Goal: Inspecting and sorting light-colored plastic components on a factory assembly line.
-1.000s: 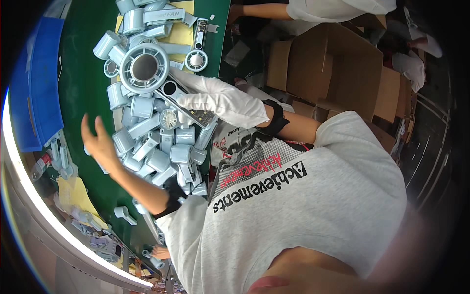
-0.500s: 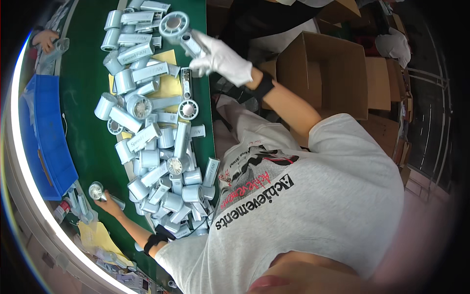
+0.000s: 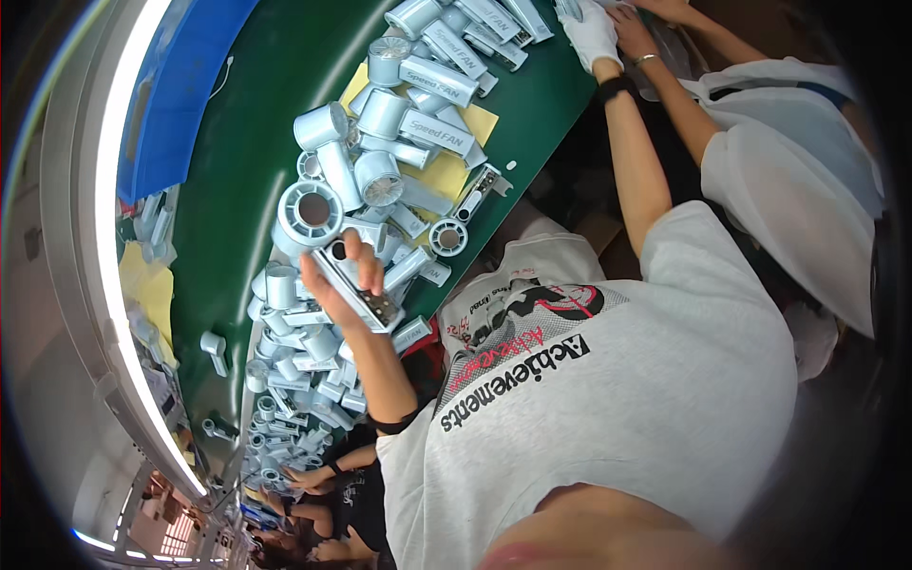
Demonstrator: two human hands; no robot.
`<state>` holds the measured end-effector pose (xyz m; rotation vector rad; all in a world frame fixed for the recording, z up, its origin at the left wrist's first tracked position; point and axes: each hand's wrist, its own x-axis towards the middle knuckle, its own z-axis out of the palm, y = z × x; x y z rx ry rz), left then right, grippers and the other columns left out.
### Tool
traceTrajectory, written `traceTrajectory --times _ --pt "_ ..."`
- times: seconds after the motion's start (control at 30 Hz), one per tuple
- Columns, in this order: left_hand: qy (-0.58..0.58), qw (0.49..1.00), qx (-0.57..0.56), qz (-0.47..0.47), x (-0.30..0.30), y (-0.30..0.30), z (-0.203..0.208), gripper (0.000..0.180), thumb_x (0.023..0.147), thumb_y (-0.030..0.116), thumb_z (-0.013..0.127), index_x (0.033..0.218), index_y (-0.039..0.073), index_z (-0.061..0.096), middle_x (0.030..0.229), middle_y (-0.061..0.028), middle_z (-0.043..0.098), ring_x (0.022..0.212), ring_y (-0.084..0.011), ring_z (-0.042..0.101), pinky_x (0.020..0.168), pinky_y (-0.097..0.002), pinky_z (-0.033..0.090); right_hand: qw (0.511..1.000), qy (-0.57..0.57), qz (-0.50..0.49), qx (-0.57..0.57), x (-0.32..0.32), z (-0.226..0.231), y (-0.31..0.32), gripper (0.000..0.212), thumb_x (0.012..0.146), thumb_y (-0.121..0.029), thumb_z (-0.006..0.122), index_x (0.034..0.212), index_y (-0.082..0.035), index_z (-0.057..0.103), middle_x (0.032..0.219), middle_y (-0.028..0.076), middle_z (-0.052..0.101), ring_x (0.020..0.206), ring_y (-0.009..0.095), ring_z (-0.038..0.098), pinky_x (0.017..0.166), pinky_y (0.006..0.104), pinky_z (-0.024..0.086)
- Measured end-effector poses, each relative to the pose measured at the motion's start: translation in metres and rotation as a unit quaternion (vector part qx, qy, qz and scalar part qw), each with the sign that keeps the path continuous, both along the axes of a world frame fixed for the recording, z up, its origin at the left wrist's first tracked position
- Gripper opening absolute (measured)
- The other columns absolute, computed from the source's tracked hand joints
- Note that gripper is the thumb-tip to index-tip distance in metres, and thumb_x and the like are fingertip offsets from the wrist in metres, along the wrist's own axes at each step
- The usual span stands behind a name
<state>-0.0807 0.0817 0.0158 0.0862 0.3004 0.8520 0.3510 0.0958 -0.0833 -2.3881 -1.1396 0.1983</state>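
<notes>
My bare left hand [image 3: 347, 275] is closed round a pale-blue handheld fan [image 3: 312, 211] above the pile. Its ring-shaped head points away from me, and inner parts show along its handle. My right hand [image 3: 591, 36], in a white glove, is at the top edge, closed on a pale-blue handheld fan [image 3: 570, 9] that is mostly cut off there. Another person's hand [image 3: 635, 33] is right beside it. Between my hands, an opened handheld fan [image 3: 448, 237] lies near the table's edge, its handle parts uncovered.
Many pale-blue handheld fans [image 3: 439, 133] lie heaped over yellow sheets [image 3: 483, 123] on the green table [image 3: 252, 242]. A blue bin [image 3: 176, 95] stands along the far side. A person in white [image 3: 788, 152] is close on my right; others work further down the line.
The view has turned. My left hand has come from the far side to above the heap with a fan. My right hand has moved away to the right, beside another person's hand.
</notes>
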Motion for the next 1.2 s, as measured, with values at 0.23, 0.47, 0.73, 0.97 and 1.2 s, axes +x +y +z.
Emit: traceTrajectory --times 0.23,0.47,0.73,0.97,1.2 --pt "-0.123 0.978 -0.164 0.026 0.103 -0.069 -0.023 0.060 0.090 0.055 0.034 0.115 0.002 0.040 0.071 -0.0091 0.045 0.046 -0.0162 0.042 0.039 -0.0313 0.041 0.703 0.600 0.359 0.133 -0.179 0.098 -0.035 0.038 0.084 -0.028 0.061 0.113 -0.003 0.057 0.096 0.005 0.061 0.090 0.012 0.056 0.082 0.0235 0.043" --pt "0.382 0.922 0.059 0.023 0.136 -0.081 0.007 0.050 0.088 0.036 0.049 0.117 -0.004 0.038 0.097 -0.0137 0.054 0.057 -0.0156 0.051 0.048 -0.0282 0.048 0.502 0.822 0.212 0.163 -0.176 0.054 -0.049 0.030 0.084 -0.026 0.059 0.104 -0.003 0.060 0.095 0.006 0.062 0.090 0.012 0.057 0.084 0.0251 0.044" --pt "0.784 0.457 0.419 0.020 0.106 -0.085 -0.014 0.075 0.064 0.009 0.073 0.123 0.001 0.029 0.114 -0.0147 0.034 0.114 -0.0276 0.036 0.097 -0.0405 0.029 0.727 0.640 0.215 0.127 -0.198 0.089 -0.080 0.032 0.082 -0.026 0.062 0.104 -0.003 0.063 0.099 0.007 0.064 0.088 0.014 0.059 0.081 0.0255 0.047" --pt "0.236 0.966 0.106 -0.028 0.076 -0.095 -0.019 0.095 0.068 0.083 0.034 0.119 0.003 0.038 0.082 -0.0149 0.051 0.068 -0.0227 0.053 0.047 -0.0300 0.046 0.604 0.673 0.427 0.024 -0.206 0.081 -0.073 0.040 0.083 -0.037 0.056 0.106 -0.005 0.062 0.107 0.009 0.059 0.101 0.019 0.053 0.091 0.0306 0.039" --pt "0.424 0.893 -0.094 0.117 0.091 -0.079 -0.001 0.061 0.091 0.057 0.026 0.125 0.009 0.041 0.112 -0.0094 0.054 0.097 -0.0243 0.056 0.081 -0.0385 0.049 0.706 0.509 0.438 0.224 -0.222 0.072 -0.086 0.033 0.080 -0.028 0.061 0.109 -0.012 0.063 0.139 0.017 0.027 0.128 0.030 0.026 0.106 0.0352 0.020"
